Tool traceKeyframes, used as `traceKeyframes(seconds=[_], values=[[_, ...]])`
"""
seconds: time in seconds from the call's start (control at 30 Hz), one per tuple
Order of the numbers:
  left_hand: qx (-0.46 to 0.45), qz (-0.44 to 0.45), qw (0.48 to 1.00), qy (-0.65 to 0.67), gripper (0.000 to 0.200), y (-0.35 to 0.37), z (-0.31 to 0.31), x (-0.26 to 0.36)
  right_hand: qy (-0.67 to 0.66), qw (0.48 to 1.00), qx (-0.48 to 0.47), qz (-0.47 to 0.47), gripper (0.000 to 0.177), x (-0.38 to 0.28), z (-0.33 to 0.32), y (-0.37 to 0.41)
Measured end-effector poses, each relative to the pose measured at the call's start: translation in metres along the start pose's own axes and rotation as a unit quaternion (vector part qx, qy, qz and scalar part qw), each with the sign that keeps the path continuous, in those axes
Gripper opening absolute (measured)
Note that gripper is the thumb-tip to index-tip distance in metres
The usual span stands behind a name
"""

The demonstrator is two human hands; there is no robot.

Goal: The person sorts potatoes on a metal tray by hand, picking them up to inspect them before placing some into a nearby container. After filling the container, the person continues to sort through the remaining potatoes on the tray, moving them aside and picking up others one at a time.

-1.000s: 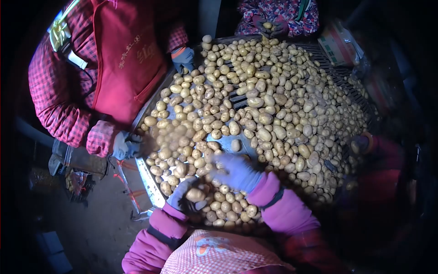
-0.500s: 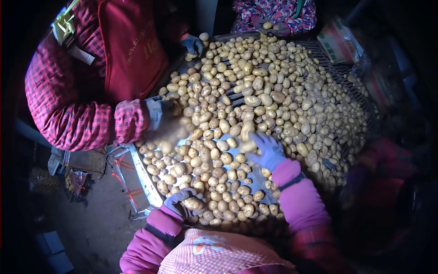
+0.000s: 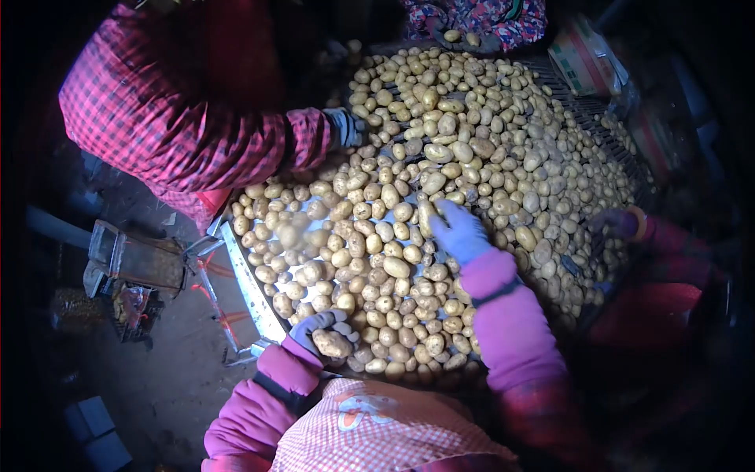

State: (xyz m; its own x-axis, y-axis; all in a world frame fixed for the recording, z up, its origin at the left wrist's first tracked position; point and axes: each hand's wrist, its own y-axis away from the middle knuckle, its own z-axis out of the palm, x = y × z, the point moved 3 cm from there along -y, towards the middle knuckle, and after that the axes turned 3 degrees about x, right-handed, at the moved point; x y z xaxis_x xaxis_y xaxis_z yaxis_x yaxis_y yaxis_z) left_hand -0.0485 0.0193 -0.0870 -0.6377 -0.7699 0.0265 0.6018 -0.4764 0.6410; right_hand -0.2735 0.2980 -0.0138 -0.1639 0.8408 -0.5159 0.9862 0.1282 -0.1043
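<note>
My left hand (image 3: 316, 326), in a grey glove, is closed around a large brownish potato (image 3: 332, 344) at the near left corner of the potato-covered table. Farther in, near the middle of the heap, my right hand (image 3: 462, 234) wears a pale lavender glove. Its fingers and thumb grip a long yellowish potato (image 3: 426, 214), with other potatoes close around it. Loose potatoes (image 3: 397, 267) lie on the bluish surface between my two hands.
A co-worker's gloved hand (image 3: 346, 128) reaches in from the left. Another person's hands (image 3: 472, 43) hold potatoes at the far edge. A third person's hand (image 3: 617, 224) is at the right. A metal table edge (image 3: 250, 275) runs along the left; a carton (image 3: 586, 59) stands far right.
My right hand has shifted slightly, its fingers now at a long potato. My left hand still holds its potato, turned more into view. The left co-worker has leaned and reached farther across.
</note>
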Motion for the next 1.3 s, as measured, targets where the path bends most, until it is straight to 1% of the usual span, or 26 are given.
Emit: traceKeyframes(seconds=[0.07, 0.13, 0.2, 0.23, 0.27, 0.33, 0.4, 0.5, 0.53, 0.57, 0.6, 0.63, 0.67, 0.7, 0.73, 0.77, 0.8, 0.83, 0.87, 0.9, 0.93, 1.0, 1.2, 1.23, 1.27, 1.3], values=[[-0.018, 0.048, 0.998, -0.022, 0.028, 0.004, 0.01, -0.001, 0.137, 0.989, -0.042, 0.043, 0.048, -0.019, 0.024, -0.009], [-0.043, 0.059, 0.997, -0.008, 0.027, 0.013, 0.016, 0.001, 0.148, 0.988, -0.044, 0.027, 0.045, -0.014, 0.028, -0.015], [-0.057, 0.071, 0.996, -0.022, 0.027, 0.017, 0.018, 0.003, -0.207, 0.968, -0.139, 0.013, 0.044, 0.02, 0.037, -0.027], [-0.074, 0.08, 0.994, -0.018, 0.033, 0.017, 0.021, 0.004, -0.367, 0.887, -0.199, 0.197, 0.041, 0.008, 0.016, -0.017], [-0.077, 0.085, 0.993, -0.012, 0.033, 0.017, 0.022, 0.005, -0.363, 0.889, -0.203, 0.192, 0.041, -0.004, 0.001, -0.007], [-0.16, 0.064, 0.985, -0.009, 0.049, 0.019, 0.03, 0.005, -0.542, 0.77, -0.23, 0.244, 0.04, -0.018, -0.011, 0.015], [-0.092, 0.056, 0.994, -0.016, 0.05, 0.015, 0.029, 0.002, -0.567, 0.756, -0.237, 0.227, 0.041, -0.019, 0.006, 0.025], [-0.106, 0.025, 0.994, -0.02, 0.047, 0.015, 0.046, 0.001, -0.597, 0.73, -0.307, 0.126, 0.042, -0.063, 0.012, 0.049], [-0.06, 0.104, 0.981, -0.152, 0.048, 0.025, 0.064, -0.001, -0.578, 0.733, -0.341, 0.114, 0.041, -0.079, 0.012, 0.06], [-0.058, 0.183, 0.953, -0.232, 0.05, 0.001, 0.043, 0.002, -0.457, 0.805, -0.377, 0.018, 0.039, -0.101, -0.002, 0.067], [-0.053, 0.26, 0.913, -0.309, 0.052, -0.021, 0.021, 0.005, -0.544, 0.713, -0.442, 0.035, 0.037, -0.093, 0.015, 0.07], [-0.171, 0.159, 0.965, -0.122, 0.054, 0.0, 0.054, 0.011, -0.606, 0.687, -0.397, 0.051, 0.038, -0.067, 0.033, 0.057], [-0.063, 0.134, 0.989, -0.03, 0.053, 0.016, 0.074, 0.004, -0.665, 0.656, -0.35, 0.07, 0.038, -0.042, 0.04, 0.038], [-0.051, 0.164, 0.98, -0.099, 0.053, 0.015, 0.062, 0.005, -0.425, 0.864, -0.27, -0.023, 0.04, -0.027, 0.031, 0.012], [-0.043, 0.192, 0.966, -0.169, 0.053, 0.012, 0.052, 0.008, -0.135, 0.971, -0.155, -0.12, 0.042, -0.017, 0.018, -0.016], [-0.144, 0.099, 0.985, -0.007, 0.058, 0.012, 0.052, 0.006, -0.09, 0.986, -0.124, -0.062, 0.045, -0.007, 0.013, -0.035], [-0.122, 0.089, 0.988, -0.021, 0.065, 0.016, 0.058, 0.005, -0.042, 0.995, -0.09, -0.004, 0.047, 0.001, 0.006, -0.051], [-0.159, 0.08, 0.984, 0.009, 0.062, 0.013, 0.051, 0.004, -0.036, 0.995, -0.089, -0.004, 0.047, 0.014, 0.014, -0.065], [-0.195, 0.071, 0.978, 0.038, 0.06, 0.009, 0.046, 0.003, 0.055, 0.993, -0.052, -0.095, 0.049, 0.03, 0.03, -0.076], [-0.101, 0.093, 0.989, 0.063, 0.061, 0.014, 0.055, 0.003, 0.144, 0.972, -0.014, -0.184, 0.051, 0.039, 0.038, -0.081], [-0.12, 0.075, 0.989, 0.031, 0.071, 0.014, 0.051, 0.001, 0.145, 0.972, -0.014, -0.184, 0.051, 0.033, 0.037, -0.08], [-0.09, 0.075, 0.992, 0.048, 0.072, 0.019, 0.059, 0.001, 0.311, 0.937, -0.06, -0.145, 0.055, 0.005, 0.037, -0.072], [-0.117, 0.097, 0.986, 0.069, 0.061, 0.022, 0.051, -0.001, 0.269, 0.949, -0.156, -0.046, 0.057, -0.006, 0.013, -0.076], [-0.124, 0.088, 0.985, 0.082, 0.06, 0.021, 0.043, -0.003, 0.002, 0.973, -0.229, 0.001, 0.053, 0.006, 0.019, -0.071], [-0.126, 0.064, 0.987, 0.079, 0.062, 0.017, 0.035, -0.003, -0.266, 0.92, -0.283, 0.048, 0.049, -0.005, 0.013, -0.06], [-0.124, 0.062, 0.987, 0.081, 0.061, 0.017, 0.028, -0.003, -0.368, 0.892, -0.243, 0.097, 0.042, -0.009, -0.002, -0.046]])
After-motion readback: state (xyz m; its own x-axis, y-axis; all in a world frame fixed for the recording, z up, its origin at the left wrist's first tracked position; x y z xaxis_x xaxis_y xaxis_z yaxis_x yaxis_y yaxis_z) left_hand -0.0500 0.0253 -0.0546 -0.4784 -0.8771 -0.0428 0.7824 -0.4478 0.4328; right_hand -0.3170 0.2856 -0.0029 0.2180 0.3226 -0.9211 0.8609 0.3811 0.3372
